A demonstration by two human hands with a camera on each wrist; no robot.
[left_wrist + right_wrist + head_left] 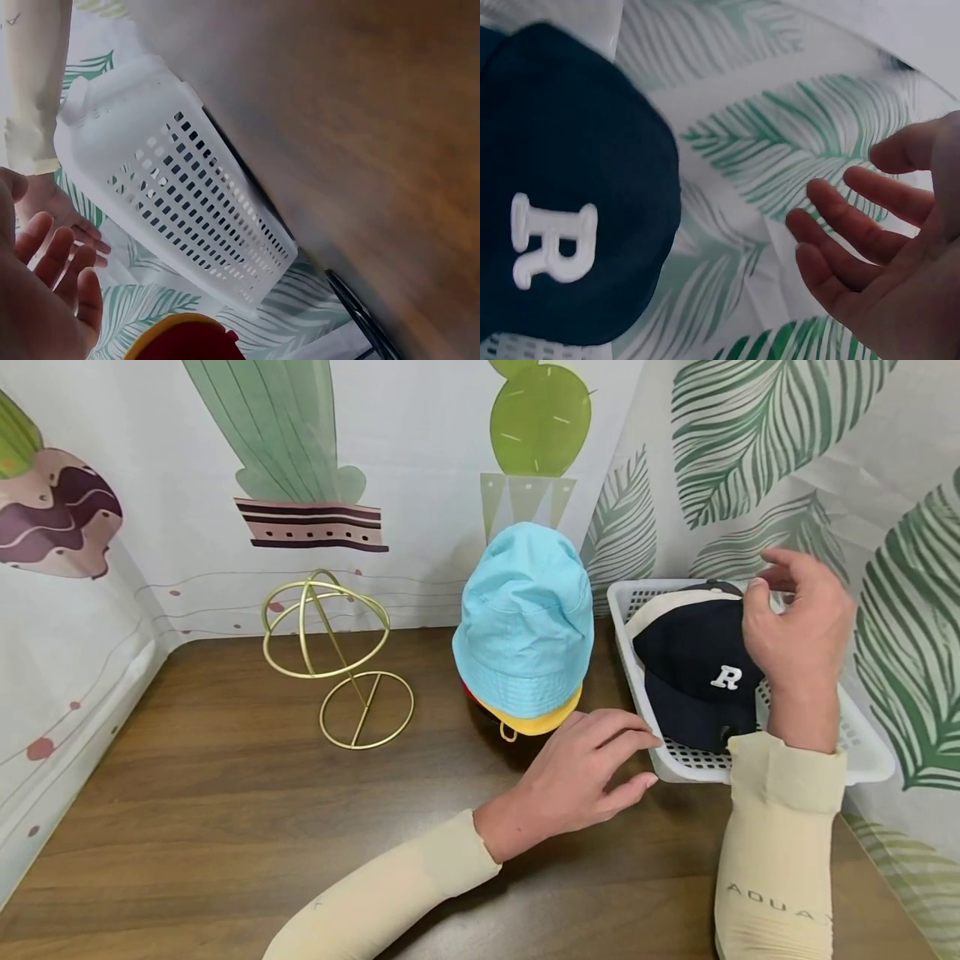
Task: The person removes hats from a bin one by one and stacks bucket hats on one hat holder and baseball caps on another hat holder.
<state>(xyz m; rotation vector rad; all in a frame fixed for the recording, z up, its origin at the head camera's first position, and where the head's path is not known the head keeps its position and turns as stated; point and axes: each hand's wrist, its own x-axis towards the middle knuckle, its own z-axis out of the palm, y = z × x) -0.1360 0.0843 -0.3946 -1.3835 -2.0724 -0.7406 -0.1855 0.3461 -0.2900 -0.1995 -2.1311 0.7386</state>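
Observation:
A white plastic basket (862, 735) with a holed wall stands at the right. In it lies a navy baseball cap (693, 647) with a white letter R, over a cream-coloured cap (660, 606). My right hand (802, 618) hovers above the cap's right side, fingers loosely bent; the right wrist view shows a gap between fingers and cap. By the basket's near left corner is my left hand (581, 768), fingers loosely spread with nothing in them. Left of the basket, a light blue bucket hat (525, 610) sits on top of a yellow-brimmed hat (540, 722).
A gold wire hat stand (367, 710) with a round base stands on the left of the wooden table (225, 827). Cloth with cactus and leaf prints (427, 460) hangs behind the table and along its sides. The bucket hat's support is hidden.

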